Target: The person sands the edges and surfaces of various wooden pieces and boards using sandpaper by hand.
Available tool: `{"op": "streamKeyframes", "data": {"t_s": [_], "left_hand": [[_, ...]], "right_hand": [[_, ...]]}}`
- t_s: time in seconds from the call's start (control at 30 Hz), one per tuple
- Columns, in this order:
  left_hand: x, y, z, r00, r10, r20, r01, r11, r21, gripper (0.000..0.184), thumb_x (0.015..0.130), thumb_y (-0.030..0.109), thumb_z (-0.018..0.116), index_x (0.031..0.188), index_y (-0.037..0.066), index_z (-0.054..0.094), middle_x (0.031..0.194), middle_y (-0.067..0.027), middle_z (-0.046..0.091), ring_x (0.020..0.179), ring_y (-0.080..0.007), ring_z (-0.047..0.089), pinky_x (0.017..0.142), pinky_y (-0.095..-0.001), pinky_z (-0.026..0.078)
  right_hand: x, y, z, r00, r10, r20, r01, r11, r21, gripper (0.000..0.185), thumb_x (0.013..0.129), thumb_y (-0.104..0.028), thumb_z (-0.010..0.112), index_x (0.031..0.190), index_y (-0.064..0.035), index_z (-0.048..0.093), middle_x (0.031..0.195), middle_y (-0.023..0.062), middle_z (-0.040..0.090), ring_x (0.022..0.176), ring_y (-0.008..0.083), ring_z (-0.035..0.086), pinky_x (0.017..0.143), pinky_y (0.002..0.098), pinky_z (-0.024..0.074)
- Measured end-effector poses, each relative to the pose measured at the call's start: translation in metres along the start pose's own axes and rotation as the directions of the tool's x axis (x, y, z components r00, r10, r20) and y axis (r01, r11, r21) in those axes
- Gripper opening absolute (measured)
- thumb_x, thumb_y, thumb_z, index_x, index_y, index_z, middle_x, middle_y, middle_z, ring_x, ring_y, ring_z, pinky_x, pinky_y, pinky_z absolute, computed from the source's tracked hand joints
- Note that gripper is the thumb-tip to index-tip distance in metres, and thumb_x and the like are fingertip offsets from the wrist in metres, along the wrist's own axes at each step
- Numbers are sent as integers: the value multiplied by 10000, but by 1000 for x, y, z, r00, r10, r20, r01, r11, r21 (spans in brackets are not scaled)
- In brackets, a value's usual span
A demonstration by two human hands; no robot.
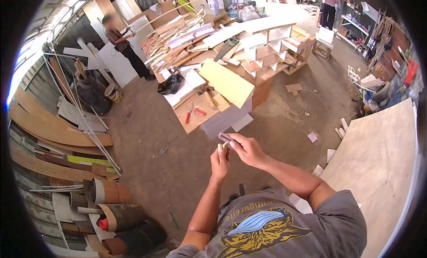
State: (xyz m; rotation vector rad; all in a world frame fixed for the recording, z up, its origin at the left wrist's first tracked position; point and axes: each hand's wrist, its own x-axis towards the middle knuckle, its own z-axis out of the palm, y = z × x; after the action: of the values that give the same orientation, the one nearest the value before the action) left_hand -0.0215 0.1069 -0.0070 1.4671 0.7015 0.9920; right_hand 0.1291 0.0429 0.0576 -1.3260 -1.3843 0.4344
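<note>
My right hand (247,150) is closed around a small dark, flat piece (226,138) with a pale end. Just left of it and lower, my left hand (219,163) pinches a small pale item (223,145), too small to make out. The two hands almost touch, held in front of my chest above the brown floor. Beyond them is the near corner of a cluttered workbench (191,120), where red-handled pliers (195,112) lie beside a yellow board (227,83).
One person (122,46) stands at the back left holding a long strip; another (329,11) is at the back right. A large plywood sheet (378,169) leans at the right. Rolls (111,191) and curved boards line the left. A cord (307,111) crosses the floor.
</note>
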Motion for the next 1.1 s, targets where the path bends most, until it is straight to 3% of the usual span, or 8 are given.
{"op": "streamKeyframes", "data": {"t_s": [0.13, 0.27, 0.5, 0.6, 0.7, 0.83, 0.93, 1.1], "left_hand": [[12, -14, -47, 998, -47, 40, 49, 998, -30, 533, 1195, 472, 342, 870, 79, 495, 765, 33, 454, 664, -84, 413, 580, -294, 340], [33, -3, -68, 994, -88, 64, 88, 996, 2, 537, 1189, 506, 343, 883, 94, 503, 782, 41, 437, 677, -82, 392, 595, -292, 332], [117, -37, -54, 993, -91, 75, 98, 991, -94, 546, 1197, 455, 362, 870, 52, 533, 729, 40, 476, 624, -71, 402, 546, -285, 319], [162, -54, -39, 992, -100, 82, 102, 995, -22, 539, 1196, 458, 358, 875, 57, 523, 738, 41, 468, 623, -71, 388, 546, -280, 308], [204, -69, -18, 984, -142, 103, 160, 968, -194, 551, 1195, 468, 354, 866, 60, 525, 732, 32, 452, 629, -75, 380, 550, -282, 305], [261, -59, 2, 979, -122, 166, 143, 982, -122, 551, 1195, 478, 344, 847, 78, 494, 735, 41, 427, 644, -77, 376, 567, -284, 304], [297, -76, 17, 972, -103, 210, 122, 989, -79, 580, 1194, 489, 332, 915, 43, 576, 737, 44, 419, 649, -77, 366, 572, -284, 300], [344, -65, 40, 961, -147, 235, 149, 989, 10, 589, 1190, 502, 341, 858, 48, 514, 746, 32, 450, 649, -71, 384, 565, -283, 300]], "right_hand": [[20, 18, 49, 989, 145, 6, -138, 954, -268, 290, 1109, -276, 580, 1254, -60, 708, 889, 220, 755, 802, 438, 743, 650, 492, 562], [41, 1, 66, 978, 204, -36, -206, 975, -87, 250, 1095, -207, 607, 1246, -29, 699, 892, 220, 738, 779, 400, 749, 640, 457, 550], [98, 71, 61, 981, 159, -115, -183, 952, -244, 273, 1089, -214, 621, 1259, -11, 686, 925, 232, 745, 818, 408, 758, 683, 470, 563], [129, 87, 50, 988, 123, -92, -132, 987, -96, 281, 1084, -227, 628, 1267, -24, 694, 916, 230, 746, 808, 413, 753, 672, 477, 562], [162, 106, 29, 960, 266, -88, -278, 945, -175, 320, 1100, -317, 584, 1266, -76, 714, 915, 222, 751, 842, 436, 746, 706, 526, 558], [206, 145, -3, 937, 322, -136, -345, 912, -220, 318, 1090, -317, 597, 1273, -81, 704, 832, 201, 736, 801, 428, 743, 681, 518, 553], [228, 161, -14, 969, 167, -182, -188, 977, -106, 305, 1089, -298, 601, 1282, -76, 686, 791, 180, 726, 758, 421, 736, 653, 508, 548], [258, 206, -32, 937, 310, -162, -328, 939, -101, 247, 1109, -238, 598, 1269, -60, 659, 889, 200, 730, 794, 389, 750, 650, 454, 547]]}}
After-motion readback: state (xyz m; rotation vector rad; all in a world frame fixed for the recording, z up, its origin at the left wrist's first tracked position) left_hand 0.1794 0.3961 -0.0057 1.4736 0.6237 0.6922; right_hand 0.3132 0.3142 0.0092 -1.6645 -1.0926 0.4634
